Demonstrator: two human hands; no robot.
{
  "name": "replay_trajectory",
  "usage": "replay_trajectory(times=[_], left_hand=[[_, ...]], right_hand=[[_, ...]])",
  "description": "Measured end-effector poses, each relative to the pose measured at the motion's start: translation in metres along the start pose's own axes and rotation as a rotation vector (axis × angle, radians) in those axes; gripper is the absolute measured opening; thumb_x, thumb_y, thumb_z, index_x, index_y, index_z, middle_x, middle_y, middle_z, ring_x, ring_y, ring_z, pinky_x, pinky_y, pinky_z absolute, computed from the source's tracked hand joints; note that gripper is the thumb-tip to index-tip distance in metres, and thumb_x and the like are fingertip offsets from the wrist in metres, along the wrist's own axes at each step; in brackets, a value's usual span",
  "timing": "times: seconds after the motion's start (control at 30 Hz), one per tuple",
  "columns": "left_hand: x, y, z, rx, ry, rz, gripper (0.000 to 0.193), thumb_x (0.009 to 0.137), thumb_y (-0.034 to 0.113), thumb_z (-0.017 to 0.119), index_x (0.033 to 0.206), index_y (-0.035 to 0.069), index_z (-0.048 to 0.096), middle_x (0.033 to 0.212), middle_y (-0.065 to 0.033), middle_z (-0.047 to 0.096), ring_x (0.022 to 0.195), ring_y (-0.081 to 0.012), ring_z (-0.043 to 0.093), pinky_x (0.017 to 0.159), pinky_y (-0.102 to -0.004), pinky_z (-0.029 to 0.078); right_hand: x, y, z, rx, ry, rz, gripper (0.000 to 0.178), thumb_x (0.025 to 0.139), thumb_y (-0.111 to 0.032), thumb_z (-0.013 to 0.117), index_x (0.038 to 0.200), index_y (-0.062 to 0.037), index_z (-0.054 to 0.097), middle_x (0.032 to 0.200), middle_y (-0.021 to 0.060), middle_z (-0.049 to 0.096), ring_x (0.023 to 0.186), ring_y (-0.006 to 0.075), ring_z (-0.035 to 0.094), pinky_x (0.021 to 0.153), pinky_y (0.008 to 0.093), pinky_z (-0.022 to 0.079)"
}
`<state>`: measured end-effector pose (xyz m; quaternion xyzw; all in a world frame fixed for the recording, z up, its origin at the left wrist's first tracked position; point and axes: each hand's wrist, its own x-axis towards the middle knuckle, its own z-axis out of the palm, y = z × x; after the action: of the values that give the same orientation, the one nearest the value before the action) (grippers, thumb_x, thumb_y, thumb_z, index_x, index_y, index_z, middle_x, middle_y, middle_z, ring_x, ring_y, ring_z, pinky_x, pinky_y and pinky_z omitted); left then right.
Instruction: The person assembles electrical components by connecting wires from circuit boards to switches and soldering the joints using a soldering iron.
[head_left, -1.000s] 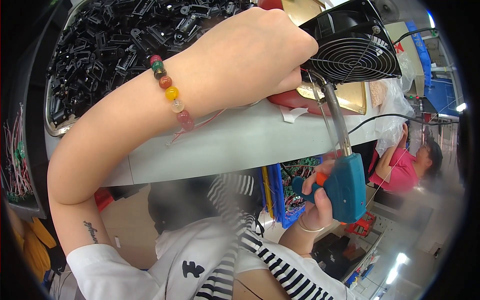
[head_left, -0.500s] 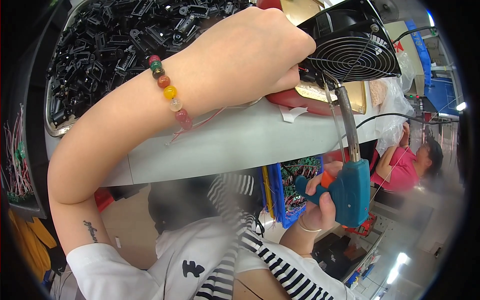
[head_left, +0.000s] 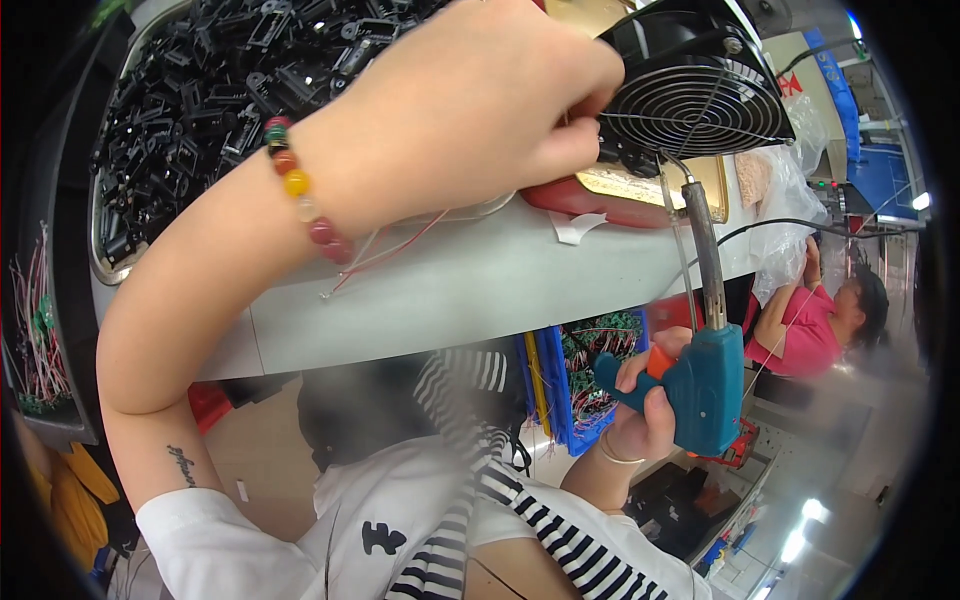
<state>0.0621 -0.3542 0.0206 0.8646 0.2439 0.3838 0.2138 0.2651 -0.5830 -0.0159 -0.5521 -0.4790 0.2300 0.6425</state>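
My left hand (head_left: pixel 480 110) reaches across the bench with its fingers pinched closed. At its fingertips sits a small black plastic part (head_left: pixel 632 157), mostly hidden behind the fingers. Thin red and white wires (head_left: pixel 385 255) trail out below that wrist, next to a beaded bracelet. In my right hand (head_left: pixel 645 425) is a teal soldering gun (head_left: pixel 710 390) with an orange trigger, held upright. Its metal barrel points up, and the thin tip with the feed tube comes close beside the black part.
A metal tray (head_left: pixel 105 262) heaped with black plastic parts fills the back left. Behind the tip stands a black fan (head_left: pixel 690 110) with a wire grille, by a red-rimmed dish (head_left: pixel 570 197). A blue bin (head_left: pixel 585 440) holds wired boards. A person in pink (head_left: pixel 810 335) is at the right.
My left hand and wrist have shifted slightly left, and the trailing wires moved along. The soldering gun has dropped very slightly; my right hand keeps its grip.
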Motion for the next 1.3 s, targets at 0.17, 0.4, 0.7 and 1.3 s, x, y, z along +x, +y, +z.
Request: replay_trajectory(times=[0.17, 0.4, 0.7, 1.3], left_hand=[[0.009, -0.010, -0.017, 0.085, 0.018, -0.075, 0.027, 0.083, 0.024, 0.073, 0.087, -0.001, 0.064, 0.075, -0.0066, 0.064, 0.067, -0.0149, 0.056, 0.066, -0.0278, 0.048], [0.007, -0.007, -0.017, -0.164, -0.304, -0.331, 0.036, 0.080, 0.032, 0.076, 0.082, -0.004, 0.067, 0.058, -0.0062, 0.054, 0.054, -0.0144, 0.050, 0.053, -0.0297, 0.040], [0.026, 0.036, -0.026, 0.170, -0.218, -0.088, 0.025, 0.081, 0.018, 0.076, 0.084, -0.002, 0.062, 0.076, -0.0066, 0.043, 0.067, -0.0174, 0.046, 0.060, -0.0292, 0.038], [-0.160, 0.058, -0.286, 0.198, 0.656, -0.829, 0.021, 0.097, 0.023, 0.062, 0.109, 0.005, 0.065, 0.079, 0.0060, 0.057, 0.066, -0.0008, 0.049, 0.059, -0.0156, 0.038]], right_hand=[[-0.004, 0.002, -0.011, 0.007, 0.041, 0.026, 0.057, 0.077, -0.018, 0.065, 0.123, 0.0108, 0.046, 0.112, 0.0225, 0.052, 0.060, 0.0189, 0.057, 0.050, 0.0275, 0.046], [-0.018, 0.008, -0.025, 0.054, 0.117, 0.146, 0.054, 0.076, -0.021, 0.069, 0.117, 0.0102, 0.053, 0.110, 0.0179, 0.054, 0.062, 0.0170, 0.056, 0.057, 0.0258, 0.044], [-0.029, 0.023, -0.049, 0.139, 0.153, 0.234, 0.051, 0.076, -0.022, 0.069, 0.115, 0.0085, 0.056, 0.109, 0.0150, 0.055, 0.066, 0.0151, 0.056, 0.061, 0.0253, 0.044], [-0.015, 0.048, -0.059, 0.230, 0.034, 0.105, 0.053, 0.079, -0.020, 0.061, 0.120, 0.0114, 0.049, 0.116, 0.0175, 0.052, 0.062, 0.0124, 0.050, 0.054, 0.0239, 0.041]])
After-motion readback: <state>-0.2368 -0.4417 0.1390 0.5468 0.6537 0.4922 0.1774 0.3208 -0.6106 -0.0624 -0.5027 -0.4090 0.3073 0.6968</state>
